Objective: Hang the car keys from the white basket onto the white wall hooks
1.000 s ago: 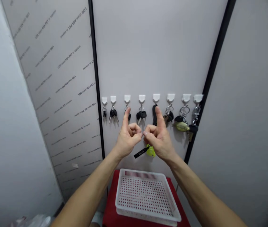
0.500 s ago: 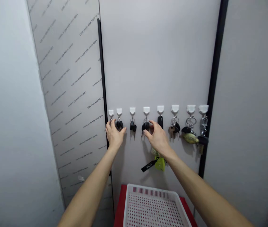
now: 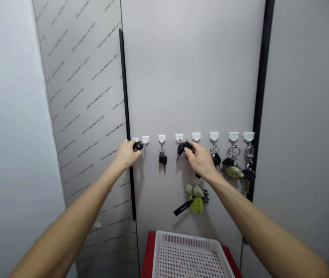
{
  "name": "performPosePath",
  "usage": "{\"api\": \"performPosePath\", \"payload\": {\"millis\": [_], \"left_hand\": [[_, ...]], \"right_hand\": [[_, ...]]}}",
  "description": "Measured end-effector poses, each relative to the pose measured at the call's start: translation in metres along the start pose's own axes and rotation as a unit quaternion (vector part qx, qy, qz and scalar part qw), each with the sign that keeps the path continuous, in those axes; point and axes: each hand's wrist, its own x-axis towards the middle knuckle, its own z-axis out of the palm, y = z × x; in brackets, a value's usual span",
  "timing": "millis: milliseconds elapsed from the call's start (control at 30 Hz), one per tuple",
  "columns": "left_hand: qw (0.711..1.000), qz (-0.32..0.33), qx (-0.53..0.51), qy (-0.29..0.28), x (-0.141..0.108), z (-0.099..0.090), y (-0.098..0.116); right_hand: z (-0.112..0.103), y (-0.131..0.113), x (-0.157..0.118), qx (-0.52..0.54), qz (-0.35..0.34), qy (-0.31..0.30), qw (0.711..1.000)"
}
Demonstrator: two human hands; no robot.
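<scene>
Black keys (image 3: 138,146) are pinched in the left hand (image 3: 126,155), other keys (image 3: 180,149) in the right hand (image 3: 200,160), by white hooks (image 3: 162,138), maybe touching them. Behind is a pale wall (image 3: 193,69). Below, a basket (image 3: 187,237) sits on something red (image 3: 149,249).

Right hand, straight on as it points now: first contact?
Probably the fourth white hook from the left, just past the black keys the right hand holds; depth is unclear, so the pale panel behind could come first.
</scene>
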Motion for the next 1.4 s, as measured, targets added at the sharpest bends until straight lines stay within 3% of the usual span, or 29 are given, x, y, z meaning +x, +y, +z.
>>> {"api": "performPosePath", "payload": {"millis": [67, 133, 233, 300, 367, 467, 567, 667, 767, 900, 1033, 1133, 1233, 1300, 1400], "left_hand": [[0.998, 0.03, 0.046, -0.019, 0.011, -0.016, 0.005], [0.991, 0.054, 0.09, -0.082, 0.021, -0.029, 0.012], [0.961, 0.074, 0.122, -0.238, 0.031, -0.042, 0.016], [0.948, 0.078, 0.113, -0.287, 0.036, -0.046, 0.015], [0.956, 0.081, 0.092, -0.265, 0.041, -0.046, 0.012], [0.973, 0.092, 0.064, -0.202, 0.047, -0.043, 0.012], [0.981, 0.11, 0.049, -0.151, 0.05, -0.039, 0.02], [0.984, 0.14, 0.034, -0.106, 0.042, -0.032, 0.031], [0.977, 0.176, -0.032, -0.116, 0.01, -0.013, 0.037], [0.937, 0.174, -0.129, -0.274, -0.075, 0.04, 0.039], [0.902, 0.125, -0.141, -0.389, -0.165, 0.102, 0.04], [0.87, 0.105, -0.169, -0.451, -0.208, 0.136, 0.047], [0.835, 0.107, -0.149, -0.519, -0.227, 0.158, 0.057], [0.827, 0.108, -0.143, -0.533, -0.226, 0.162, 0.061], [0.87, 0.09, -0.19, -0.446, -0.202, 0.147, 0.065]], "right_hand": [[-0.006, -0.011, 0.012, -0.063, -0.016, 0.006, 0.998], [-0.012, -0.02, 0.022, -0.135, -0.012, -0.018, 0.991], [-0.019, -0.023, 0.029, -0.203, -0.019, -0.127, 0.971], [-0.024, -0.019, 0.028, -0.199, -0.017, -0.195, 0.96], [-0.028, -0.016, 0.026, -0.179, 0.008, -0.205, 0.962], [-0.028, -0.019, 0.029, -0.139, 0.024, -0.134, 0.981], [-0.02, -0.028, 0.037, -0.094, -0.017, -0.092, 0.991], [-0.01, -0.03, 0.039, -0.075, -0.063, -0.128, 0.987], [0.001, -0.02, 0.019, -0.072, -0.088, -0.219, 0.969], [0.02, 0.014, -0.05, -0.078, -0.078, -0.345, 0.932], [0.038, 0.055, -0.134, -0.057, -0.014, -0.403, 0.914], [0.043, 0.079, -0.181, -0.042, 0.053, -0.406, 0.911], [0.043, 0.094, -0.206, -0.062, 0.094, -0.404, 0.908], [0.039, 0.095, -0.206, -0.092, 0.109, -0.417, 0.898], [0.017, 0.074, -0.181, -0.09, 0.088, -0.404, 0.906]]}}
